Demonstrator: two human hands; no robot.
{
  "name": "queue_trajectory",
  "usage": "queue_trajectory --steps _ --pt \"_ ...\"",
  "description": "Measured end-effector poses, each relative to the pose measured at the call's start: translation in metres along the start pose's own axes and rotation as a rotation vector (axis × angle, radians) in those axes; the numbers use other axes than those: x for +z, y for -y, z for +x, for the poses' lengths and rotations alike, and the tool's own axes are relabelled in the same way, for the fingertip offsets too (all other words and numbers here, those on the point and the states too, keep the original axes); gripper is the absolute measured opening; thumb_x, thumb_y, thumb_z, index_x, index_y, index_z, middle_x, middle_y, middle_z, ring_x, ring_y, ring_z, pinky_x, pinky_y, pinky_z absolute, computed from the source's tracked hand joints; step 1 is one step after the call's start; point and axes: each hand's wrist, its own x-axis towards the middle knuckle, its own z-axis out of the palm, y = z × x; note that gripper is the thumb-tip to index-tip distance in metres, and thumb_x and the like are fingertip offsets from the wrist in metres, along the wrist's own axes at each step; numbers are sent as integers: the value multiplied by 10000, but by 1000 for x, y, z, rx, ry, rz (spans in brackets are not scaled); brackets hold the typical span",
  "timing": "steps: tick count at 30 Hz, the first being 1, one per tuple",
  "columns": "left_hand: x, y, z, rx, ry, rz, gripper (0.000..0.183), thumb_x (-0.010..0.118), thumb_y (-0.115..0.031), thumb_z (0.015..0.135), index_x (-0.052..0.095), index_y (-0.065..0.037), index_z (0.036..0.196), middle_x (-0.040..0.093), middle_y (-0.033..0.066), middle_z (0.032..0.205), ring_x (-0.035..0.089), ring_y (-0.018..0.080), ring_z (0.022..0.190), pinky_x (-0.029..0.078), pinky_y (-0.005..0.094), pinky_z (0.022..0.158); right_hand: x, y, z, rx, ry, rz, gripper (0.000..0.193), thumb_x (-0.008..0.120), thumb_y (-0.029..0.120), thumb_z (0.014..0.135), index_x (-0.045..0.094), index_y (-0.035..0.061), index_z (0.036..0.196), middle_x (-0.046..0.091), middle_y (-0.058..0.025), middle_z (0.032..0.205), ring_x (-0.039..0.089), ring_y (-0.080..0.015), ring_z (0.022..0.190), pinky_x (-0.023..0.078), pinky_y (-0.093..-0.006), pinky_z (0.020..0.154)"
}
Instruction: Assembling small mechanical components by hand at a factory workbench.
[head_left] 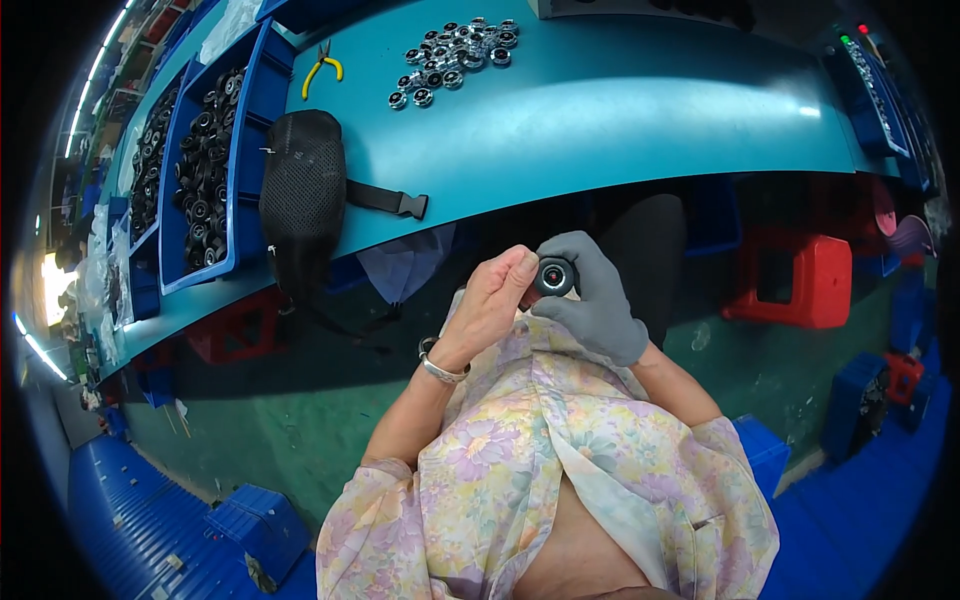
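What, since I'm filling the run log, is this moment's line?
left hand: bare, at black round part; right hand: gloved, holding it; table: yellow-handled pliers

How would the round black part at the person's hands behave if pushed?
The black part would probably roll if stood on its edge, since its rim looks circular. It seems stiff: its outline shows no dent in the grip of the gloved right hand.

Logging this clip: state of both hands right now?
Left bare hand: curled, grip unclear.
Right grey-gloved hand: closed, holding a round black wheel-like part.
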Motion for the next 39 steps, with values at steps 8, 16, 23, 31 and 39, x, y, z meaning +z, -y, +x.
queue_trajectory --steps 8,16,23,31,39 --pt "5 2 -10 -3 6 100 153 543 -185 961 562 -51 889 443 -58 745 398 35 699 371 228 596 17 -8 -8 -28 -81 -35 488 819 87 683 513 48 1061 490 -63 988 509 -159 816 458 -296 713" --pt "-24 -17 -34 21 -195 22 139 575 -144 937 565 -5 931 605 39 782 611 88 704 509 259 626 26 -13 -17 38 21 7 825 777 2 647 388 45 1373 508 -73 1205 508 -172 1069 431 -323 945" --pt "-215 -157 -74 619 -1301 1335 223 644 -202 855 605 -20 977 633 180 881 605 367 834 477 454 728 13 -23 -14 110 -34 70 633 636 -101 676 480 31 1274 518 -60 1138 513 -150 952 447 -297 877" --pt "-135 -108 -2 646 -634 1228 249 657 -35 785 589 -21 1025 598 171 1028 563 372 995 455 427 854 8 -28 -15 160 -107 -86 516 707 2 717 544 42 1205 560 -90 1107 577 -177 917 493 -313 829" --pt "-25 -18 81 711 -260 1054 223 696 -73 775 602 -45 975 597 106 1010 562 301 948 437 414 790 -36 -1 2 27 -159 -298 348 709 23 774 582 36 1099 600 -100 939 623 -191 817 512 -294 726"
